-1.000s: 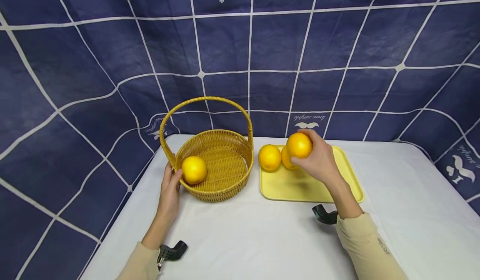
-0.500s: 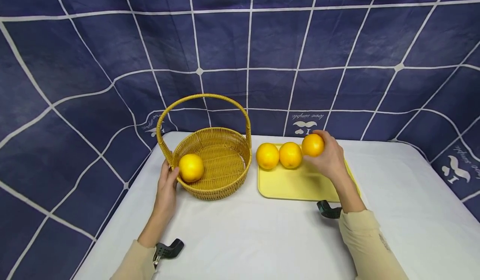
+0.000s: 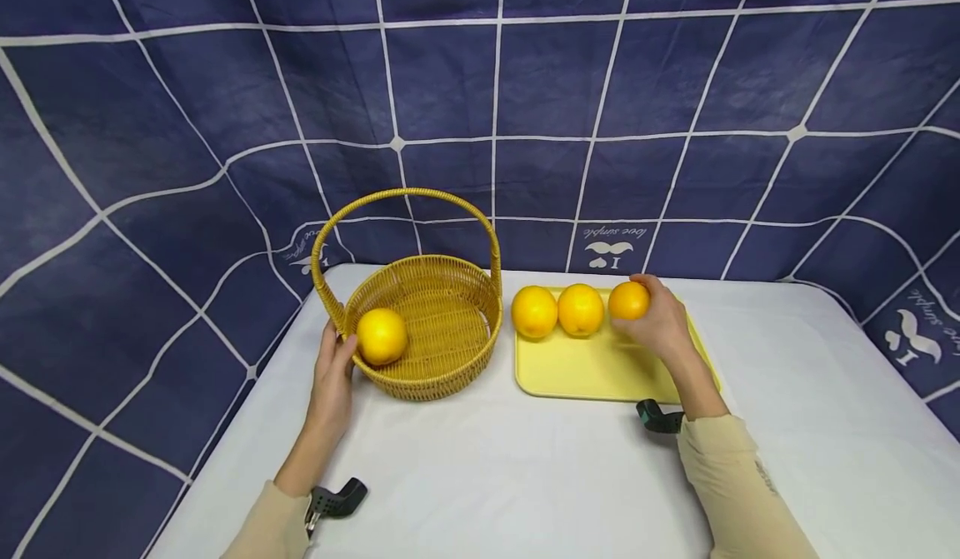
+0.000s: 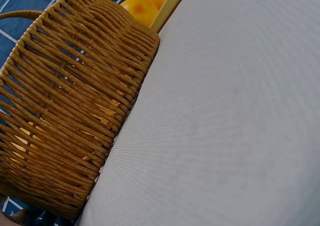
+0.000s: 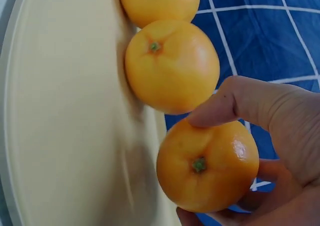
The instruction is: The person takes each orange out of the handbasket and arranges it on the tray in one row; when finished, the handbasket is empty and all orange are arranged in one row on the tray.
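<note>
My right hand [image 3: 662, 322] grips an orange [image 3: 628, 301] at the back right of the yellow tray [image 3: 585, 371]. In the right wrist view, thumb and fingers curl round that orange [image 5: 207, 166], its green stem end showing. Two more oranges [image 3: 535, 311] [image 3: 581, 310] sit in a row to its left along the tray's back edge. My left hand [image 3: 331, 380] holds the left side of the wicker basket [image 3: 480, 359], thumb at the rim and fingers outside. One orange [image 3: 382, 336] lies inside the basket, near that thumb. Woven basket wall [image 4: 75, 96] fills much of the left wrist view.
A white cloth [image 3: 480, 476] covers the table. Behind it hangs a dark blue curtain [image 3: 555, 84] with white lines. The basket's tall arched handle [image 3: 405, 195] stands upright. Each wrist wears a black device [image 3: 341, 498].
My right hand has carried its orange rightward and down from in front of the middle orange to the tray's back right. The left hand stays on the basket; the view has shifted slightly.
</note>
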A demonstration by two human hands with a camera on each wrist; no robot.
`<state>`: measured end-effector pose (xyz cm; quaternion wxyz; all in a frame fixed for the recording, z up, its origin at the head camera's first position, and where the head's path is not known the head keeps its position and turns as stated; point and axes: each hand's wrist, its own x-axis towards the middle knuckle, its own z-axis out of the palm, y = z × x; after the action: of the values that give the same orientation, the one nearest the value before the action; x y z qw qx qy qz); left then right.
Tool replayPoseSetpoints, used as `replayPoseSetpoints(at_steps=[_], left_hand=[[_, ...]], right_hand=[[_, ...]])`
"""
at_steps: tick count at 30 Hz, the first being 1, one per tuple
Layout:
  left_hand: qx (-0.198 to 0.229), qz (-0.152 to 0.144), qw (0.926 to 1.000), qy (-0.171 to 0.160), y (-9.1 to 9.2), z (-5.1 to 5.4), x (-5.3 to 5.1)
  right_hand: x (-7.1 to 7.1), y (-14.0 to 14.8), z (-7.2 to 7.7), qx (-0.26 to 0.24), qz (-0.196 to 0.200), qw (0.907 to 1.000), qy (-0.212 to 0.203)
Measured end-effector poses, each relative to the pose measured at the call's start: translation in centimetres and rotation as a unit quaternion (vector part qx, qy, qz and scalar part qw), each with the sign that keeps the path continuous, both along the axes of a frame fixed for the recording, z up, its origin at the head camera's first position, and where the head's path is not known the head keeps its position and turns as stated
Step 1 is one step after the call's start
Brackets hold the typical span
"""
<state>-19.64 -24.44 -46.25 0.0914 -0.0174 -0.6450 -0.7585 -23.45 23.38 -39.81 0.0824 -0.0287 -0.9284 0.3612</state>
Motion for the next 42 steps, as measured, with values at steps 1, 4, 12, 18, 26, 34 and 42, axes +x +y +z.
replayPoseSetpoints(at_steps=[1,4,12,18,26,34,42], left_hand=[[0.000,0.000,1.0000,0.001,0.0,0.0,0.0],[0.001,0.000,1.0000,0.002,-0.1,0.1,-0.2],[-0.004,0.001,0.9999,-0.010,-0.1,-0.2,-0.2],[-0.002,0.003,0.9999,-0.013,0.0,-0.2,0.0],[-0.005,0.003,0.9999,-0.010,0.0,0.0,0.1],[-0.007,0.003,0.9999,-0.010,-0.1,-0.1,0.1],[-0.002,0.002,1.0000,-0.007,-0.1,-0.2,0.2]], right_hand=[[-0.1,0.0,0.0,-0.001,0.003,0.9999,-0.013],[-0.4,0.1,-0.1,-0.005,0.012,0.9978,-0.065],[-0.5,0.2,-0.1,0.002,0.014,0.9927,-0.120],[-0.2,0.2,0.7,0.003,0.019,0.9961,-0.086],[0.7,-0.5,2.0,0.003,0.006,0.9998,-0.016],[1.6,-2.2,3.8,-0.008,0.005,0.9995,0.030],[2.4,-4.4,4.2,-0.019,0.031,0.9977,0.057]])
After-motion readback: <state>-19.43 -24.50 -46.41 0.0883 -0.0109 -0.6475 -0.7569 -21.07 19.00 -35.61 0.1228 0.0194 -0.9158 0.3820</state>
